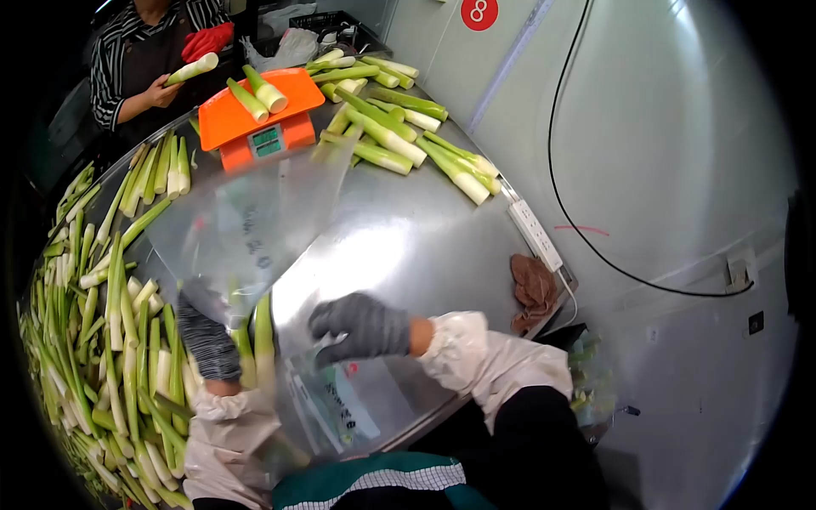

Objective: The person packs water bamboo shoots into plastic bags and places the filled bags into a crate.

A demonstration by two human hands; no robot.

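My left hand, in a grey striped glove, is at the lower end of a clear printed plastic bag. The bag is spread out and smeared by motion; my fingers look closed on it. Two green-and-white stalks, which look like water bamboo shoots, lie just right of that hand. My right hand, gloved the same way, is curled above more flat printed plastic bags at the table's near edge. What its fingers hold, if anything, cannot be made out.
A large pile of stalks covers the left side. An orange scale bears two stalks; more stalks lie behind. Across the table, a person holds one stalk. A power strip and brown cloth line the right edge.
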